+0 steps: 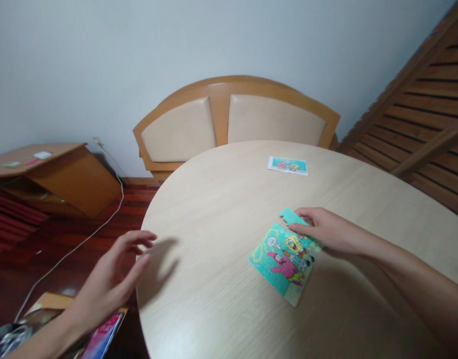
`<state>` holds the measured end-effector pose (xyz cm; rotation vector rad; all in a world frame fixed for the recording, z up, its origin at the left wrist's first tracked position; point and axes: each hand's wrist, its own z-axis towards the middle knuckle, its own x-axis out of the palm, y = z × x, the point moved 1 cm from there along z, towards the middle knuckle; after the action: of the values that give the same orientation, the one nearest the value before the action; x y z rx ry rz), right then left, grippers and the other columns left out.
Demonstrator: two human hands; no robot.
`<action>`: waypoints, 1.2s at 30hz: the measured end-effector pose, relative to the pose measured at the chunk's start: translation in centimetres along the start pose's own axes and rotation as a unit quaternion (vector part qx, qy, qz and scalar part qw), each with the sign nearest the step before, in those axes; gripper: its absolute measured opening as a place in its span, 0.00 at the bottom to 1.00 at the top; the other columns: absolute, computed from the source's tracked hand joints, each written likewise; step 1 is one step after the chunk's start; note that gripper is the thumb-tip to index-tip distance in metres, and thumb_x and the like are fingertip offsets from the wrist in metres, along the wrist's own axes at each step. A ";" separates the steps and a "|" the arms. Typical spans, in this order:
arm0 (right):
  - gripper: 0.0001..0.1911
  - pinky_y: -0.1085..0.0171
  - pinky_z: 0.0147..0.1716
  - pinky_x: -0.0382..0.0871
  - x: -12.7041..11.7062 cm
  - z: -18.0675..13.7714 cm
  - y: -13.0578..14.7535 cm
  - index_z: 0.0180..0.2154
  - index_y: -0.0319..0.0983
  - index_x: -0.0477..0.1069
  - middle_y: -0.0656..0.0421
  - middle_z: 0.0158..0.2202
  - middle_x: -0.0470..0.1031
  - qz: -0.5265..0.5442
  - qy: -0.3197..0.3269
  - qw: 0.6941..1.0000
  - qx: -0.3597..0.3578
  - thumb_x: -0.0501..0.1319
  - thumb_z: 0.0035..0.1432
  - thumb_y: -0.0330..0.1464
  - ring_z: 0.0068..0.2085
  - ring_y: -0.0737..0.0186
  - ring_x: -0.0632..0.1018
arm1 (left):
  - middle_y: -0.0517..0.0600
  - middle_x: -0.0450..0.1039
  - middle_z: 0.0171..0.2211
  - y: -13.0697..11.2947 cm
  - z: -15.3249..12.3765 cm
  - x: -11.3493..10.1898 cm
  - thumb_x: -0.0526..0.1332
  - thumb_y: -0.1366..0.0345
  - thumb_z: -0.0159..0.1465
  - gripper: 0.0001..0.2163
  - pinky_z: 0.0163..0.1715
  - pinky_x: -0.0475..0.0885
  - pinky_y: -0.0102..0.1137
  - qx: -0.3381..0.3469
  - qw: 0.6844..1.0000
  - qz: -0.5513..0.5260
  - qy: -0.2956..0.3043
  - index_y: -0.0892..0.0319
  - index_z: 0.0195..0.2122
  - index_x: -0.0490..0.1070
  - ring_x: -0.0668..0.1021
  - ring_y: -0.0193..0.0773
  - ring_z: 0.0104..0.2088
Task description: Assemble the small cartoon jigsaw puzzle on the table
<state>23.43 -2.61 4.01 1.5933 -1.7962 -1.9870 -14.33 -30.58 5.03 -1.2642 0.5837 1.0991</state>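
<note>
A small colourful cartoon jigsaw puzzle point(285, 262) lies assembled on the round light wooden table point(221, 209). My right hand point(326, 232) rests at its top right corner, fingers pressed on a teal puzzle piece point(291, 216) at the puzzle's upper edge. My left hand point(114, 271) hovers over the table's left edge, fingers apart and slightly curled, holding nothing. A small printed reference picture point(288, 165) of the same cartoon lies at the far side of the table.
A wooden chair with beige padded back point(232, 119) stands behind the table against a white wall. A low wooden side table point(45, 172) is at left, with a white cable point(83, 237) across the dark floor. Slatted wood panels point(427, 104) rise at right. Books or boxes point(98, 339) lie below left.
</note>
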 end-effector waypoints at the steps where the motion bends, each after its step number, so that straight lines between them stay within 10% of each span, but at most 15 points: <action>1: 0.19 0.62 0.31 0.70 0.2 0.1 -0.1 0.33 0.37 0.76 0.54 0.33 0.80 0.016 0.003 1.000 0.000 0.63 0.53 0.48 0.34 0.53 0.79 | 0.53 0.72 0.54 -2.3 1.6 0.6 0.54 0.59 0.73 0.14 0.51 0.76 0.41 0.035 0.998 -0.011 0.043 0.53 0.58 0.61 0.77 0.45 0.51; 7: 0.17 0.62 0.33 0.72 1.9 0.3 0.5 0.35 0.38 0.77 0.54 0.36 0.81 0.165 -0.001 0.986 0.031 0.67 0.48 0.45 0.35 0.56 0.80 | 0.71 0.43 0.71 -12.0 3.8 8.6 0.66 0.40 0.59 0.53 0.62 0.63 0.63 0.192 0.957 -0.054 0.209 0.60 0.72 0.34 0.56 0.69 0.69; 13: 0.19 0.65 0.29 0.71 3.2 -0.5 0.6 0.41 0.36 0.76 0.56 0.33 0.81 0.254 -0.046 0.965 0.047 0.69 0.49 0.41 0.31 0.62 0.78 | 0.74 0.37 0.72 -16.3 5.9 15.1 0.71 0.38 0.50 0.62 0.66 0.51 0.66 0.195 0.949 -0.085 0.232 0.64 0.73 0.35 0.46 0.72 0.71; 24: 0.19 0.63 0.35 0.75 1.4 -1.5 -0.1 0.37 0.37 0.74 0.57 0.32 0.80 0.273 -0.057 0.959 0.047 0.74 0.43 0.37 0.35 0.58 0.81 | 0.71 0.38 0.72 -15.0 14.3 17.2 0.75 0.45 0.50 0.63 0.68 0.55 0.56 0.392 0.875 -0.183 0.219 0.60 0.72 0.30 0.46 0.62 0.72; 36: 0.18 0.64 0.30 0.72 1.8 -1.7 -0.3 0.44 0.37 0.74 0.59 0.29 0.79 0.255 -0.124 0.957 0.060 0.67 0.53 0.39 0.31 0.60 0.80 | 0.66 0.48 0.69 -14.9 15.1 17.3 0.78 0.57 0.47 0.60 0.65 0.61 0.57 0.300 0.904 -0.233 0.196 0.54 0.71 0.36 0.59 0.62 0.68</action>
<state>23.85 -4.83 3.00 0.7938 -2.1695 -1.9094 2.88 -9.66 0.94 -0.9954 0.7933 0.2195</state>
